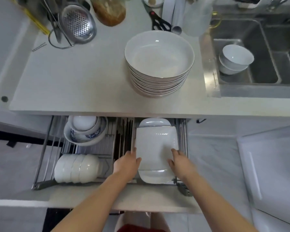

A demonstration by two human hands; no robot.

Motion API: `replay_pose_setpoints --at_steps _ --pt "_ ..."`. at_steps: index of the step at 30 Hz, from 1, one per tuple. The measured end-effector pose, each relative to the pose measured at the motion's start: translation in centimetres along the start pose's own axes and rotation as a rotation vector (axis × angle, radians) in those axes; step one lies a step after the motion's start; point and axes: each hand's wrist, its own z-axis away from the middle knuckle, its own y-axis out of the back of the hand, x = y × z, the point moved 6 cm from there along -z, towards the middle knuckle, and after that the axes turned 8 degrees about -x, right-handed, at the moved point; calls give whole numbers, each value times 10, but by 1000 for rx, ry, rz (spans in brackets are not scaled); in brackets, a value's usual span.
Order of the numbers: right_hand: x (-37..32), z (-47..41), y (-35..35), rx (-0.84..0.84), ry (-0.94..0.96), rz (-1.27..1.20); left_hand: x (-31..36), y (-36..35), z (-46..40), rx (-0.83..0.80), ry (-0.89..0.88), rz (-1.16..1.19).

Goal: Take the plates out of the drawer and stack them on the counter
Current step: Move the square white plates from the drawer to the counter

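Observation:
A white rectangular plate (155, 144) lies on top of other white rectangular plates (155, 178) in the right part of the open drawer (107, 196). My left hand (127, 164) grips the top plate's left edge, thumb on its face. My right hand (180, 162) holds its right side with fingers resting on the surface. On the counter (74, 77) above stands a tall stack of round white plates (159, 64) with thin dark rims.
The drawer's wire rack holds a row of white bowls (77, 168) on their sides and blue-patterned bowls (85, 129). A metal colander (78, 24), scissors (158, 21) and a bread bag (110, 10) sit at the counter's back. The sink (258, 64) on the right holds two white bowls (234, 59).

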Motion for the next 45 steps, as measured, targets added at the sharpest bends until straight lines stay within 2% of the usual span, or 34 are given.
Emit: replay_pose_setpoints --at_steps 5,9,20,27,29,31,33,35,36,39,45 --pt "12 -30 -24 -50 -167 -23 -9 -24 -31 -89 113 4" --pt "17 -55 -31 -37 -259 96 -15 -35 -58 -110 199 7" --pt "23 -83 -21 -57 -357 117 -15 -40 -95 -50 220 1" --pt "27 -96 -29 -42 -362 145 -19 -43 -103 -18 255 -57" --pt "24 -100 -26 -70 -295 202 -19 -43 -103 -24 263 -88" --pt "24 -92 -21 10 -321 34 -19 -43 -103 -25 271 -91" --pt "26 -93 -26 -24 -355 -82 -19 -42 -103 -24 270 -96" --pt "25 -89 -24 -86 -436 -36 -18 -41 -102 -24 271 -100" --pt "27 -89 -20 -46 -469 -16 -18 -40 -101 -25 267 -101" --pt "26 -83 -14 39 -414 49 -18 -39 -99 -19 236 -106" --pt "24 -61 0 95 -335 -107 -27 -18 -80 5 187 88"
